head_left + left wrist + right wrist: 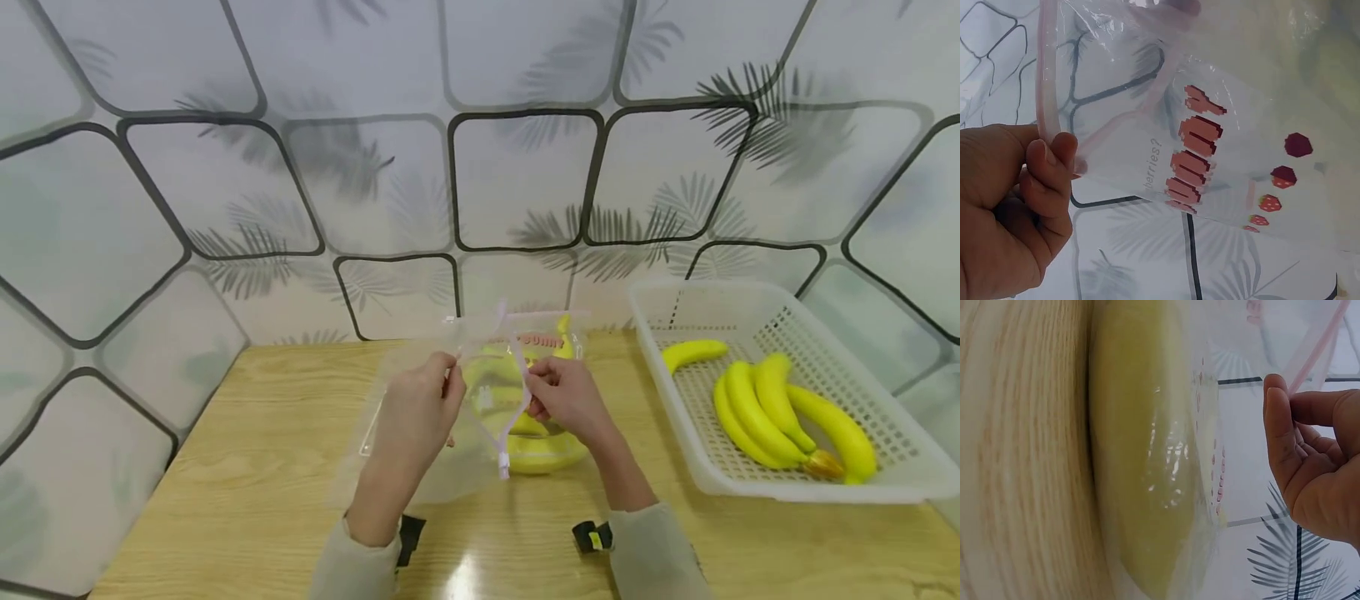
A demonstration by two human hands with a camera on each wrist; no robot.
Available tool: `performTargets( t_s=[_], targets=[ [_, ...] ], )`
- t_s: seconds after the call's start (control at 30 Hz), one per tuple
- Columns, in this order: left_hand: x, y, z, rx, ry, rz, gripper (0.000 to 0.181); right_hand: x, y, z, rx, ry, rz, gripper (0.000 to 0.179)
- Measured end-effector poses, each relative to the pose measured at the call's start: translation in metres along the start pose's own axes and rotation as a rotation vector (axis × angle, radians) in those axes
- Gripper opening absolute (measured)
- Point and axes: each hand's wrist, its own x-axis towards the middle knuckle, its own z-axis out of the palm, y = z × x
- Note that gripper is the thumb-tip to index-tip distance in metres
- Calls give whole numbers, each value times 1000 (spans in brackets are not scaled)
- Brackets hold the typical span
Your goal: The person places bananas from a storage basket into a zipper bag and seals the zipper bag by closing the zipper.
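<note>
Between the two hands stands a clear zip bag (468, 454) with a pale pink zip edge and pink printing. Several bananas (542, 454) show through its plastic on the right side. My left hand (422, 408) pinches the left edge of the bag's mouth; in the left wrist view, thumb and fingers close on the pink strip (1049, 75). With thumb and forefinger, my right hand (567, 396) pinches the opposite edge, as the right wrist view shows. The mouth is spread apart between them. A zip slider (504, 463) sits at the near end of the pink edge.
At the right, a white plastic basket (678, 433) holds several more bananas (761, 408). The wooden table (225, 475) ends at a wall covering (517, 183) with leaf and line patterns. In the right wrist view, the bagged banana (1141, 450) lies close to the tabletop.
</note>
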Motion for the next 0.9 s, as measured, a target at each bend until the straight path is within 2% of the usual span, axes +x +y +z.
performTargets(
  t_s=[0.23, 0.37, 0.5, 0.6, 0.77, 0.9],
  targets=[
    [0, -2, 5, -38, 19, 53, 5, -1, 3, -1, 3, -4, 29, 22],
    [0, -4, 7, -49, 53, 45, 5, 1, 0, -1, 1, -22, 36, 25],
    [0, -5, 9, -91, 47, 21, 6, -4, -5, -1, -27, 2, 47, 31],
    [1, -5, 9, -114, 40, 7, 6, -10, -13, -6, -100, 29, 19, 35],
    [1, -6, 10, -126, 34, -2, 6, -24, -32, -23, -289, 98, -51, 36],
    [1, -6, 11, -120, 30, 3, 7, -35, -42, -39, -374, 163, -96, 37]
  ],
)
